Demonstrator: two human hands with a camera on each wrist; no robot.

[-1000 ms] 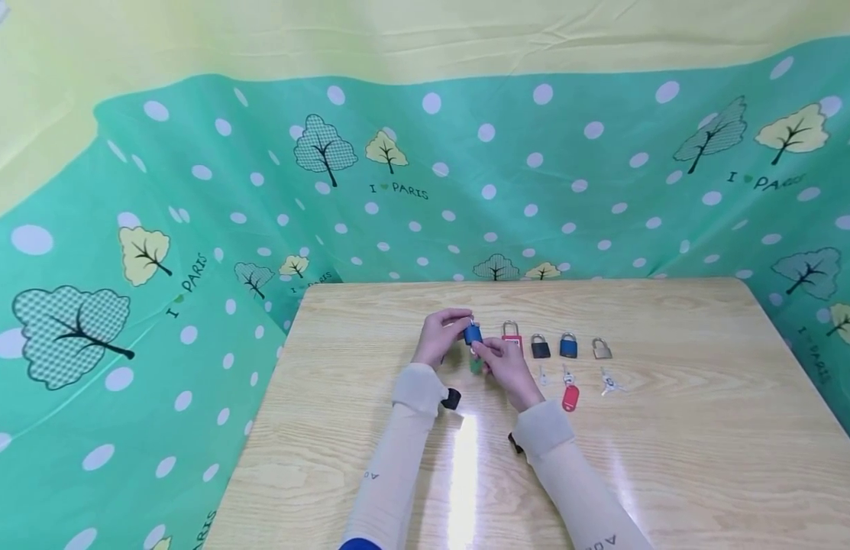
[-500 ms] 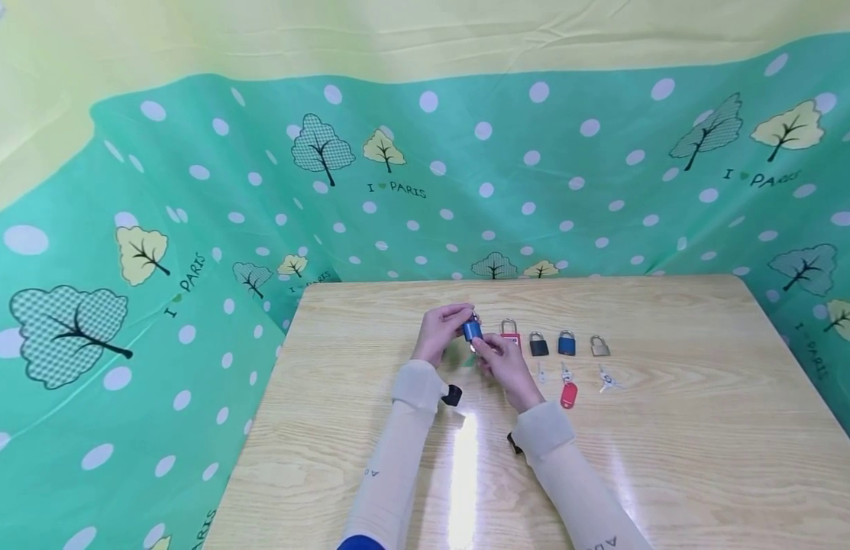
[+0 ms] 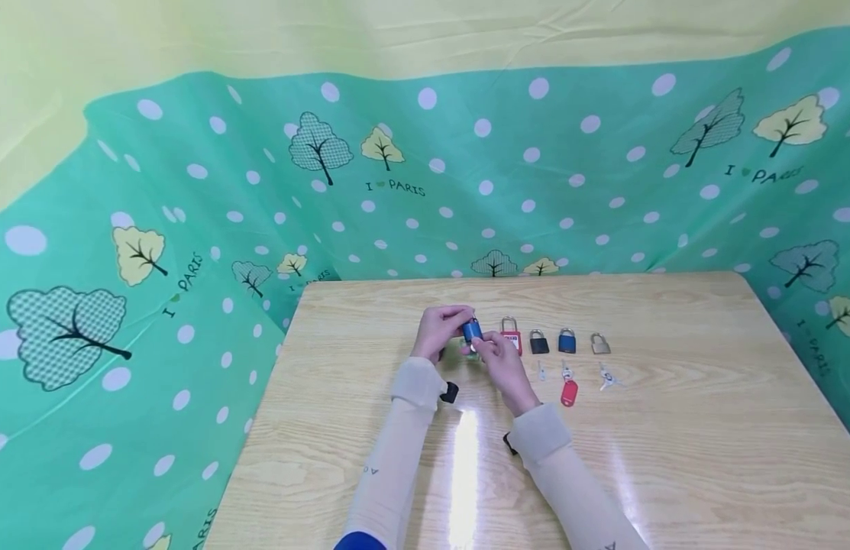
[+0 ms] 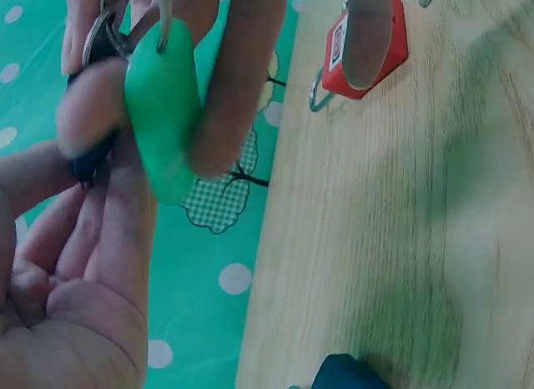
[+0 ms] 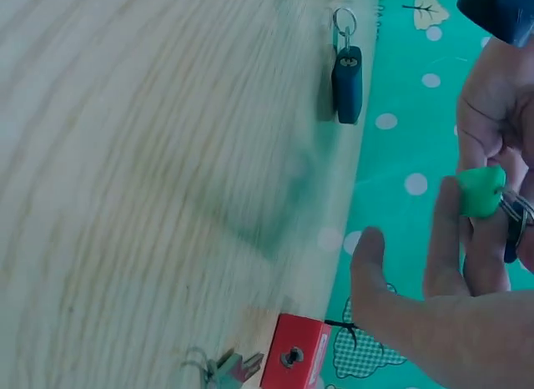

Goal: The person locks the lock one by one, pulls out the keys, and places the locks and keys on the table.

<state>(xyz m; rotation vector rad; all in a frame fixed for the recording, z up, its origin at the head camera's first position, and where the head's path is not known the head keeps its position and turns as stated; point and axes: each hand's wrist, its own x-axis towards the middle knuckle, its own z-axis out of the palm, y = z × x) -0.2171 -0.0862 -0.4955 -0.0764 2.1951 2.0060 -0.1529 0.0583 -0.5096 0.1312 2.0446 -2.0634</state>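
Note:
In the head view my left hand (image 3: pixel 436 334) holds a blue padlock (image 3: pixel 472 330) raised over the table, its shackle upward. My right hand (image 3: pixel 504 365) has thumb and index finger at the lock's lower end, pinching the key. A green key tag (image 4: pixel 165 113) dangles from the key's ring beneath the lock, against the right fingers. In the left wrist view a metal ring (image 4: pixel 100 38) shows by the right fingertips; how far the key sits in the lock I cannot tell. The right hand's other fingers (image 5: pixel 368 254) are spread.
Right of the hands stand a red padlock (image 3: pixel 512 342), a black padlock (image 3: pixel 538 344), another blue padlock (image 3: pixel 567 343) and a silver padlock (image 3: pixel 600 345). Nearer lie keys, one with a red tag (image 3: pixel 569 393). The right wrist view shows a dark blue padlock (image 5: pixel 347 84) on the table (image 5: pixel 167 155).
The green tag has swung up and shifted beneath the lock. Both hands stay in nearly the same place, still at the blue padlock.

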